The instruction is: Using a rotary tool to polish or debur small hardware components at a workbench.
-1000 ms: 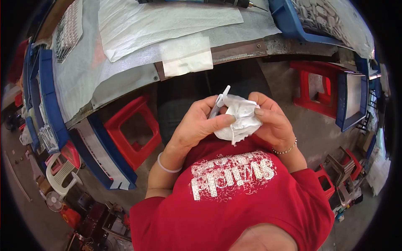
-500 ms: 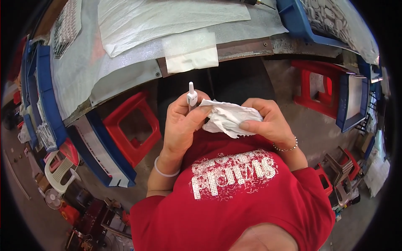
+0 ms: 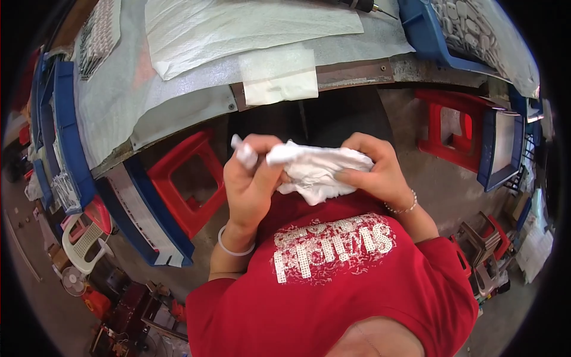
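Above my lap, a crumpled white cloth [image 3: 321,174] stretches between both hands. My left hand [image 3: 245,193] is closed around a small white plastic piece with a narrow tip [image 3: 245,154], which is blurred and leans to the left. The thumb side of that hand is against the cloth's left end. My right hand [image 3: 380,169] pinches the cloth's right end, thumb on top. Most of the plastic piece's lower part is hidden by the left fingers.
The workbench ahead has white sheets [image 3: 250,33] and a folded pad [image 3: 279,77] over its edge. A dark electric screwdriver [image 3: 363,6] lies at the back. Right is a blue bin [image 3: 425,35] of plastic parts. Red stools [image 3: 193,184] stand on both sides, with blue trays beside them.
My left hand has shifted slightly left, and the plastic piece has gone from upright to tilted left. The cloth is drawn out wider and hangs lower in the middle.
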Available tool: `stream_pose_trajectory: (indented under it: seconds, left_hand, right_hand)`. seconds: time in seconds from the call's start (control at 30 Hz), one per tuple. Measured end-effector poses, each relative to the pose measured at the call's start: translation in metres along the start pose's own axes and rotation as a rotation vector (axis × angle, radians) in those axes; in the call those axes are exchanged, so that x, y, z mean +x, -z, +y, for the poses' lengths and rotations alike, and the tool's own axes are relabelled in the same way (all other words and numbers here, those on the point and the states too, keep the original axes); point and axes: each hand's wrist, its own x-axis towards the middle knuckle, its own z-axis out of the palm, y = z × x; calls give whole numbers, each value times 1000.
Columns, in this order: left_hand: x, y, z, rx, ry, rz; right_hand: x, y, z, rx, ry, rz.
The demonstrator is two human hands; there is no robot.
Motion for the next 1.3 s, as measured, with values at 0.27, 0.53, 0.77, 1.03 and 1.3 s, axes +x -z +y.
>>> stream_pose_trajectory:
  seconds: [0.27,0.53,0.77,1.03,1.3]
  left_hand:
    - [-1,8,21,806,-640,-532]
    - [-9,20,11,608,-314,-504]
    - [-1,4,2,276,232,12]
    - [12,-10,-11,29,436,-105]
    - [11,7,0,-115,409,55]
  right_hand:
    - [12,-4,8,-565,597,501]
    - [10,-6,16,-9,525,400]
    - [13,-16,10,377,363,250]
    - [23,-25,19,945,64,78]
    - [29,-20,8,1191,-228,151]
